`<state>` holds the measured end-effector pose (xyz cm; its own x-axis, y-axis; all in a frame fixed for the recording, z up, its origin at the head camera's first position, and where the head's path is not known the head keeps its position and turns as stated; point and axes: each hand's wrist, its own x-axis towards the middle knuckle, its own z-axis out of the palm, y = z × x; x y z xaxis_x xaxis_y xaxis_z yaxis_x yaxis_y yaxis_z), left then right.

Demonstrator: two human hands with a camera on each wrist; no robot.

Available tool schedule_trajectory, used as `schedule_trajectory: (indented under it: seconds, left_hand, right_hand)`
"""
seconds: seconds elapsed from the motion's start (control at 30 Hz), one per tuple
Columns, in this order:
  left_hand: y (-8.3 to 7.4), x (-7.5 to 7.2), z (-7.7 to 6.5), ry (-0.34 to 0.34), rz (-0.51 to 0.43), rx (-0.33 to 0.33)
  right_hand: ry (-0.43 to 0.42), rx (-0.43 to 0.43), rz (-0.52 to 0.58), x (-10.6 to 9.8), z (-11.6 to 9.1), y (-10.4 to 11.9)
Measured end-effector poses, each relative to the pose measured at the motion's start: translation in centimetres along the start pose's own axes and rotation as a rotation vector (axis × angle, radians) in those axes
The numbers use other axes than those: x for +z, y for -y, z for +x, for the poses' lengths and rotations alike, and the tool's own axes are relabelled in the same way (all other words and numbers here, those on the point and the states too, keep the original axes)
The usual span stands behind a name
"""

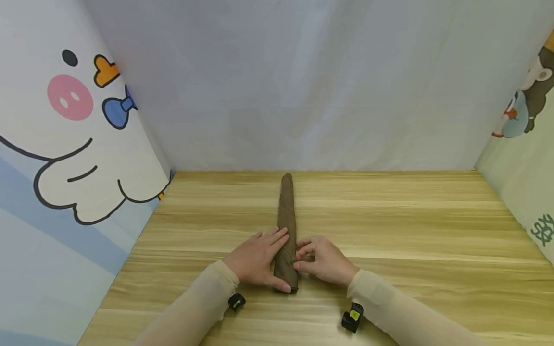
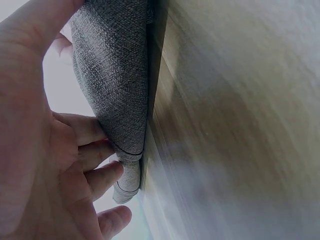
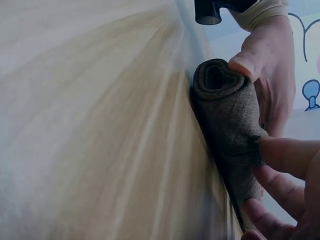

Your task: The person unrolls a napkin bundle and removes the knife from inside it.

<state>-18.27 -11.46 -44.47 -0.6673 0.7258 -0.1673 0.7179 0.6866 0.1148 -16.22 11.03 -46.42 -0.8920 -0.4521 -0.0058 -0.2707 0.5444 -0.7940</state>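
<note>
A brown-grey cloth (image 1: 286,211), rolled into a long tapering tube, lies lengthwise on the wooden table. Its wider end is nearest the person, and the right wrist view shows the coiled layers at that end of the roll (image 3: 227,112). The left hand (image 1: 259,259) rests on the roll from the left, fingers extended over it and thumb near the wide end. From the right side, the right hand (image 1: 326,262) pinches the fabric between thumb and fingers, where it puckers. In the left wrist view, the left fingers (image 2: 102,180) lie loosely against the roll.
The wooden table (image 1: 411,216) extends on both sides of the roll. A plain pale curtain (image 1: 303,86) stands behind it, with cartoon-printed panels (image 1: 82,144) at the sides. Black camera mounts (image 1: 351,318) are strapped to both wrists.
</note>
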Motion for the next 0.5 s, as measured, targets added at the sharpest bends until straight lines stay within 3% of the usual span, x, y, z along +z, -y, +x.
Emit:
schedule_trajectory:
  seconds: [0.5]
  left_hand:
    - [0.03,0.06,0.06,-0.003,-0.002,0.002]
  right_hand:
    - [0.035,-0.024,-0.030,0.02,-0.06,-0.29]
